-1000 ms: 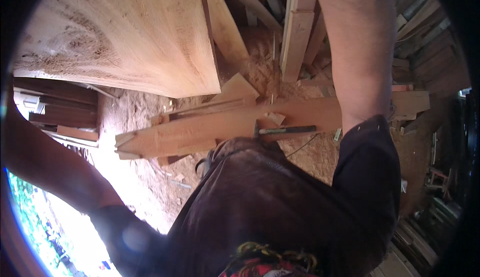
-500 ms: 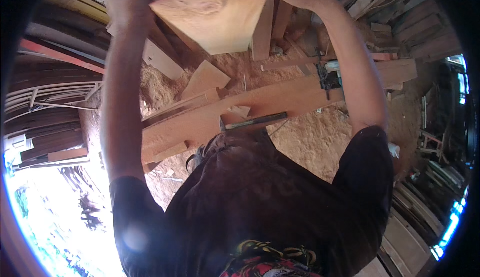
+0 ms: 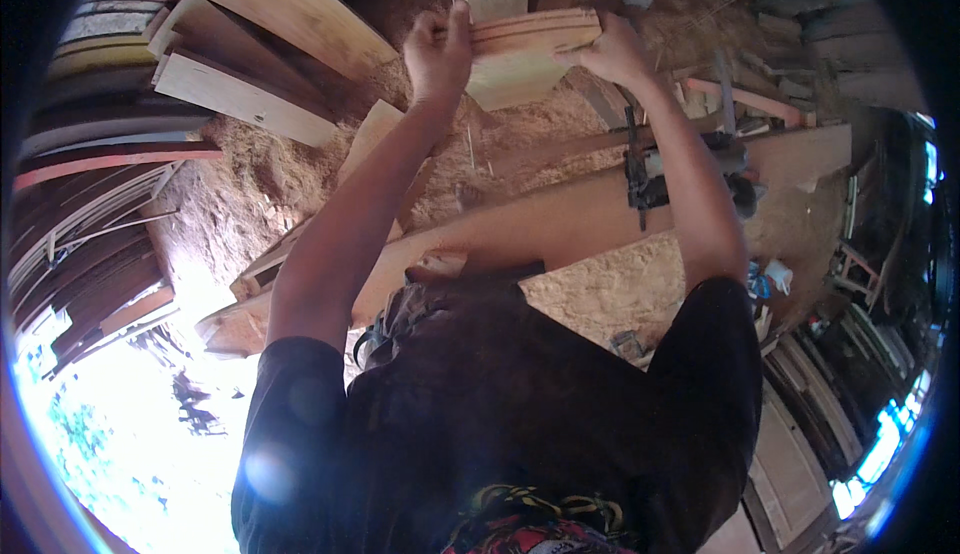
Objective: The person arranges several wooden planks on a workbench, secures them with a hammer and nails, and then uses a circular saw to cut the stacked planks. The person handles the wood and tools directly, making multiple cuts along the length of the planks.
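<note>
Pale-tan wooden board point(image 3: 518, 79) w/ reddish-brown edge & dark line along it is being held up at approx. 12 o'clock, over the sawdust-covered floor point(image 3: 605, 294). L hand point(image 3: 438, 62) is gripping its L end, thumb pointing to 12; R hand point(image 3: 615, 52) is gripping its R end, thumb pointing to 9. L forearm is slanting up from approx. 8, R from approx. 3.

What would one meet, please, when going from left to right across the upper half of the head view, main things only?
Red bar → left hand → wooden board, held between the hands → right hand → pinkish-red bar.
</note>
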The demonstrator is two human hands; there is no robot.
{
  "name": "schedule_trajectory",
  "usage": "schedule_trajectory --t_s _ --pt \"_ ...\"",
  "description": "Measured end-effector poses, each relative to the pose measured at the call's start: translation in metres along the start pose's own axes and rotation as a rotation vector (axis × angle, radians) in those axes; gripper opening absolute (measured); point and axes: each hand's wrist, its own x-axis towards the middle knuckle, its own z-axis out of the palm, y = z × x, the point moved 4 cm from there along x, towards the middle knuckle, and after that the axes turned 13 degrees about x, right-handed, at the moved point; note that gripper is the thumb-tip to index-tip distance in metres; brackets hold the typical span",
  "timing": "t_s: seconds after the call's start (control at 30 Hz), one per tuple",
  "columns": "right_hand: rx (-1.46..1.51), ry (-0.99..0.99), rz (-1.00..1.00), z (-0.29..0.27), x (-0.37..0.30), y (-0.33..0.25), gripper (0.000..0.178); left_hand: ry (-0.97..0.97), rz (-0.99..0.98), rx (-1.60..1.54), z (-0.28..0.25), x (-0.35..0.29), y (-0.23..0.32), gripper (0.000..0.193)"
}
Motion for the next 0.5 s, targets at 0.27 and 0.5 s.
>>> schedule_trajectory --t_s 0.27,0.5 --pt "-0.078 -0.044 0.132 0.023 0.05 0.124 0.059 -0.431 -0.126 0.24 0.047 -0.024 -0.077 0.079" --pt "-0.164 0.046 0.229 0.018 0.096 0.139 0.076 -0.468 -0.348 -0.128 -0.026 -0.112 -0.129 0.061"
